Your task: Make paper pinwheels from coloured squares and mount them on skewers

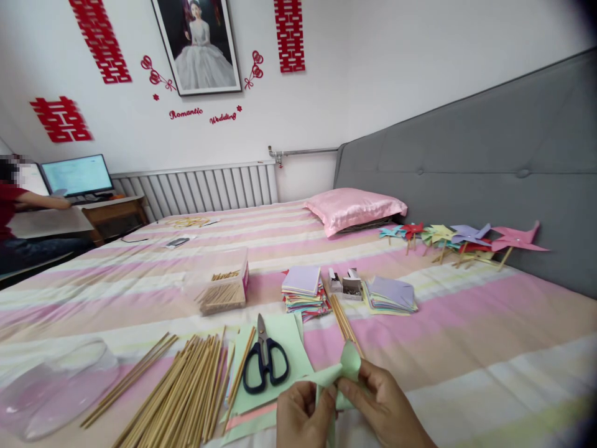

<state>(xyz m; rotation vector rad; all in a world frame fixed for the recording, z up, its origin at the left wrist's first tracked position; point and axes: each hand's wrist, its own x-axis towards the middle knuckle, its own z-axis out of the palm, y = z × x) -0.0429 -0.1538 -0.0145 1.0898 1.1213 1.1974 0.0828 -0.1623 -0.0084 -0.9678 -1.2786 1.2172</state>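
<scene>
Both my hands work a light green paper piece near the bottom edge of the view, over a striped bedsheet. My left hand pinches its lower left part. My right hand grips the folded right side, fingers closed. Black-handled scissors lie on a green paper sheet just left of my hands. A thin bundle of wooden sticks lies just beyond the paper.
A large spread of wooden sticks lies at the lower left beside a clear plastic lid. Farther off are a clear box of short sticks, stacks of coloured paper, staplers, finished pinwheels, a pink pillow. A person sits at a desk at the far left.
</scene>
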